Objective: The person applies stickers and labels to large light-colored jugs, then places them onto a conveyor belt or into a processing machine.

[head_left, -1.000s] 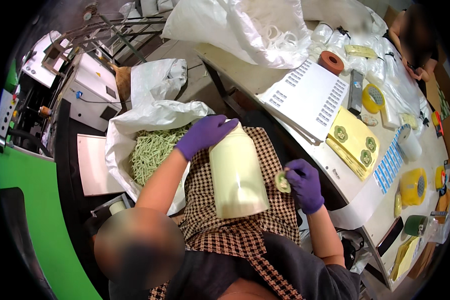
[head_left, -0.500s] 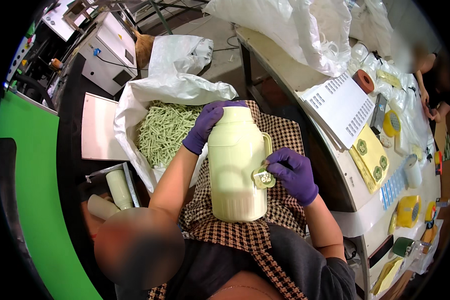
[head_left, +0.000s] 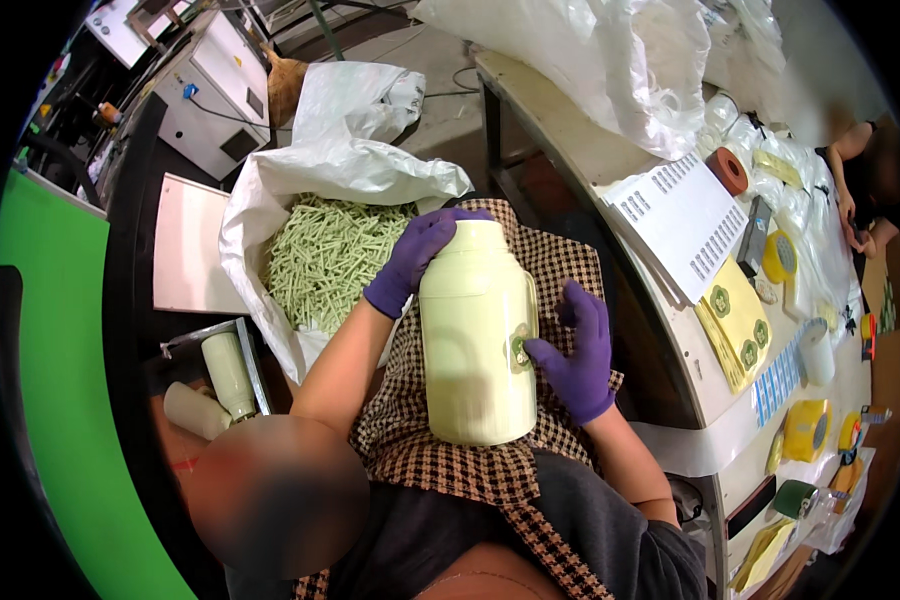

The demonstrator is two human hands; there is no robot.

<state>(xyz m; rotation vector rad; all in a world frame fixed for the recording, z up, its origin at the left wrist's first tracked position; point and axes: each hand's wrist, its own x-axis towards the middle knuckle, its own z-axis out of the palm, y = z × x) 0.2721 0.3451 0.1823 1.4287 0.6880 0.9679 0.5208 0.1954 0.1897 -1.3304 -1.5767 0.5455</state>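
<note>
A pale green vacuum flask [head_left: 475, 350] stands on my lap, on the checked apron [head_left: 460, 470]. My left hand [head_left: 412, 258], in a purple glove, grips it round the neck. On the flask's right side, near the handle, sits a round green sticker [head_left: 521, 348]. My right hand [head_left: 582, 362], also gloved, is just right of it with fingers spread; the thumb tip reaches the sticker's edge or hovers close to it, I cannot tell which. Nothing shows between the right fingers.
Beyond my left arm lies a white sack [head_left: 245, 235] of short green sticks [head_left: 335, 255]. Two pale green flask bodies [head_left: 228, 375] lie at lower left. The right-hand table [head_left: 685, 365] bears printed sheets [head_left: 675, 225], yellow sticker sheets [head_left: 735, 320] and tape rolls [head_left: 807, 430]. Another person sits far right.
The sticker that my right fingers held at the flask's side now lies on its surface. My right hand has let go and opened out. My left hand keeps its grip.
</note>
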